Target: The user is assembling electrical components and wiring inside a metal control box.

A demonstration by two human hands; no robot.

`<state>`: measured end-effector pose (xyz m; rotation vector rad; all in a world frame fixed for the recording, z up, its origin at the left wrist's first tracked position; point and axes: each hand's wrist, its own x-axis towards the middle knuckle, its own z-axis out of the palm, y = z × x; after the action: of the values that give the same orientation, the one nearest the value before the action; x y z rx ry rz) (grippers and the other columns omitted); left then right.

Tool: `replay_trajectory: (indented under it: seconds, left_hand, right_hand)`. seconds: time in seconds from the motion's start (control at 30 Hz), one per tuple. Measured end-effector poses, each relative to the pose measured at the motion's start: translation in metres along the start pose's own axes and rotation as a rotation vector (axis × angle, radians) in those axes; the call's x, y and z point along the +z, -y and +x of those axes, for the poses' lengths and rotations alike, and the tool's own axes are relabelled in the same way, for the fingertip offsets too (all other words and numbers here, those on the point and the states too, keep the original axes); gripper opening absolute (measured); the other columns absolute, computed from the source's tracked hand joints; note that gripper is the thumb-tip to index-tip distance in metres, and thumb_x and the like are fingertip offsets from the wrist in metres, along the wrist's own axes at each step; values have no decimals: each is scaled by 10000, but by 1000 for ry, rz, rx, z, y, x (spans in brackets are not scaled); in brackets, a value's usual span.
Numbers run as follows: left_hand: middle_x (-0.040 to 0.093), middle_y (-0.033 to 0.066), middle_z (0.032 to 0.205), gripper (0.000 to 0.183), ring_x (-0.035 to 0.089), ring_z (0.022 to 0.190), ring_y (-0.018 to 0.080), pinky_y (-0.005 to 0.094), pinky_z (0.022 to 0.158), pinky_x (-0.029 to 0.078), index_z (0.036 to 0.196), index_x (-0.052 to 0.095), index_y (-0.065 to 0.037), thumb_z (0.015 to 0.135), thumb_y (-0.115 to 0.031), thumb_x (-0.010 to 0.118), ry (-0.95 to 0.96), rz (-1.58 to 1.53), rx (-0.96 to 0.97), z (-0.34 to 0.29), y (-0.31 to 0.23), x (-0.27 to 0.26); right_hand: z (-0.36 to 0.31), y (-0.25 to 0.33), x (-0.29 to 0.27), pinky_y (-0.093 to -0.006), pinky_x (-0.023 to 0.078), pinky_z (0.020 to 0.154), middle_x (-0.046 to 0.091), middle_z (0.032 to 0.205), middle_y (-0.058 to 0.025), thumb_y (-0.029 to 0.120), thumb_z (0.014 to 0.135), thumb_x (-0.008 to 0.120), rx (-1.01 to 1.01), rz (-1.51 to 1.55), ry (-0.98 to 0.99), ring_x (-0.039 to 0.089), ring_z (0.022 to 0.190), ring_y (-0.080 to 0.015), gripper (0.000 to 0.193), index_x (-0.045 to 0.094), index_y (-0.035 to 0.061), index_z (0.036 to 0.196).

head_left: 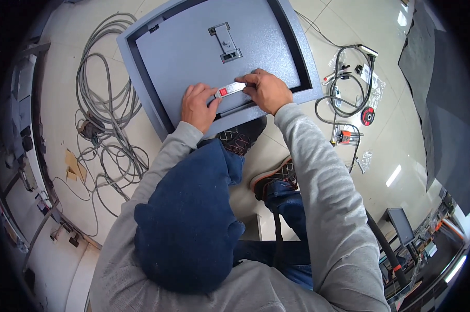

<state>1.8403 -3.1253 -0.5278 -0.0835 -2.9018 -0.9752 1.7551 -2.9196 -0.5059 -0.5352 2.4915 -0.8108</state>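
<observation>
Both hands hold a slim silver cabinet lock (235,87) with a red push button at its left end. My left hand (196,107) is closed at the button end, its thumb and fingertips against the lock. My right hand (270,92) pinches the opposite end between thumb and fingers. Beneath them lies a grey metal cabinet door or panel (177,67) with a raised frame around it. Farther up on that panel sits a metal latch bracket (225,42). The panel's near frame edge passes just below my hands.
Coiled grey cables (102,78) lie on the tiled floor to the left. On the right are a black hose or cable (369,88), a black-and-red disc (367,116), an orange-and-black tool (348,137) and plastic bags. Dark sheeting (450,104) stands at far right. My shoes are close below the panel.
</observation>
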Motion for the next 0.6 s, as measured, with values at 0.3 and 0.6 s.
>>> replay_trajectory:
  seconds: [0.3, 0.6]
  left_hand:
    - [599, 52, 1001, 242, 525, 887, 254, 366, 809, 454, 1027, 714, -63, 785, -85, 720, -3, 104, -18, -1, -9, -4]
    - [601, 81, 1010, 257, 540, 920, 267, 364, 831, 469, 1038, 709, -37, 786, -81, 720, -18, -12, 35, 1, -4, 0]
  right_hand:
    - [4, 0, 0, -324, 514, 754, 644, 920, -31, 80, 843, 685, 2, -6, 27, 633, 801, -192, 309, 729, 164, 1137]
    - [2, -4, 4, -313, 511, 740, 642, 904, -32, 74, 824, 693, -50, -22, -32, 628, 788, -191, 307, 728, 147, 1120]
